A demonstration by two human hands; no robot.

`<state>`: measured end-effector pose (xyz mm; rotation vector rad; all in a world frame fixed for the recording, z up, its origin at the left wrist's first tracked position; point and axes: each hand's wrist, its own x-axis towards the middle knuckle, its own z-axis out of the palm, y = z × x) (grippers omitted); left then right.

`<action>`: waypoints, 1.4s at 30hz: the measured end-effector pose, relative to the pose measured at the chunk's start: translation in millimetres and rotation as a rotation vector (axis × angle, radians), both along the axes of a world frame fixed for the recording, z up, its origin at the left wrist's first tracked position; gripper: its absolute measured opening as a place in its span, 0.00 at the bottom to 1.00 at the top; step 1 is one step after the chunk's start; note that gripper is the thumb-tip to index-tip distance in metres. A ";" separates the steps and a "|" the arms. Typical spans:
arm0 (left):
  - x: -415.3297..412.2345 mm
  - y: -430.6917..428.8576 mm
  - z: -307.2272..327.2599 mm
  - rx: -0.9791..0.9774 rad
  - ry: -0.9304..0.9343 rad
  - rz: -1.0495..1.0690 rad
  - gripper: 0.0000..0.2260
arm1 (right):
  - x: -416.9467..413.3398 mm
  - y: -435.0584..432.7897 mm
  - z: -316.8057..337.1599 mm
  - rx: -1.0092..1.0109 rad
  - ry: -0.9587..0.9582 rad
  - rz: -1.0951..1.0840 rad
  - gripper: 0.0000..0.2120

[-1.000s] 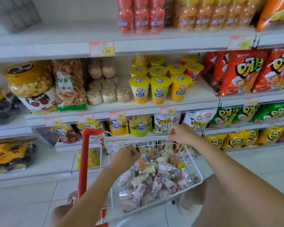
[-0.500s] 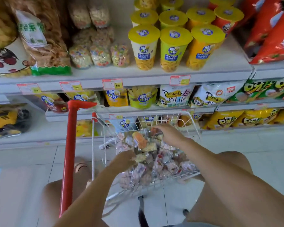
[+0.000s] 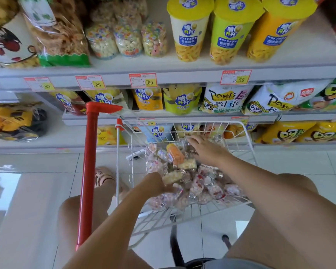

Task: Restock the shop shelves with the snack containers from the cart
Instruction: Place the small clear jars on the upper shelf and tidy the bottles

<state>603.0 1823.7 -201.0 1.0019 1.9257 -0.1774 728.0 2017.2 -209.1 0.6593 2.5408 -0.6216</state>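
A white wire cart (image 3: 242, 133) holds several small clear snack jars (image 3: 211, 186) with silver lids, piled loosely. My left hand (image 3: 155, 184) is down in the pile, and its fingers curl round a jar of pale yellow snacks (image 3: 172, 176). My right hand (image 3: 206, 150) reaches over the far side of the pile with its fingers stretched out, resting on the jars beside an orange-filled jar (image 3: 176, 155). The same kind of small jars (image 3: 127, 38) stand on the shelf (image 3: 182, 75) above a 1.60 price tag.
The cart's red handle post (image 3: 89, 162) stands left of the basket. Yellow-lidded snack cups (image 3: 189, 30) fill the shelf to the right of the small jars, and a big crisp bag (image 3: 60, 35) sits to their left. Snack bags (image 3: 225, 100) fill the lower shelves. My knees flank the cart.
The view has moved closer and lower toward the cart. Both hands have gone deeper into the jar pile; my right hand came off the cart's far rim onto the jars.
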 end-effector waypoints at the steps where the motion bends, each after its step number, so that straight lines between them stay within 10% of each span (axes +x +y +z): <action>1: 2.7 -1.5 -0.7 -0.004 -0.013 -0.018 0.24 | 7.4 -1.4 2.1 -0.024 -0.010 0.008 0.36; 6: 24.8 -3.0 9.8 -0.040 0.118 -0.254 0.26 | 30.4 -7.2 12.4 -0.051 -0.066 0.098 0.20; 13: 40.7 -6.6 17.6 -0.016 0.086 -0.284 0.22 | 55.2 -22.4 22.4 -0.166 -0.165 0.135 0.34; 23: 1.9 -16.6 39.7 0.211 -0.371 0.430 0.13 | 70.3 -37.8 39.1 -0.181 -0.182 -0.013 0.16; 42: -132.1 19.9 439.2 1.629 -0.117 0.605 0.04 | -94.1 -27.4 473.4 -0.040 1.348 -0.131 0.15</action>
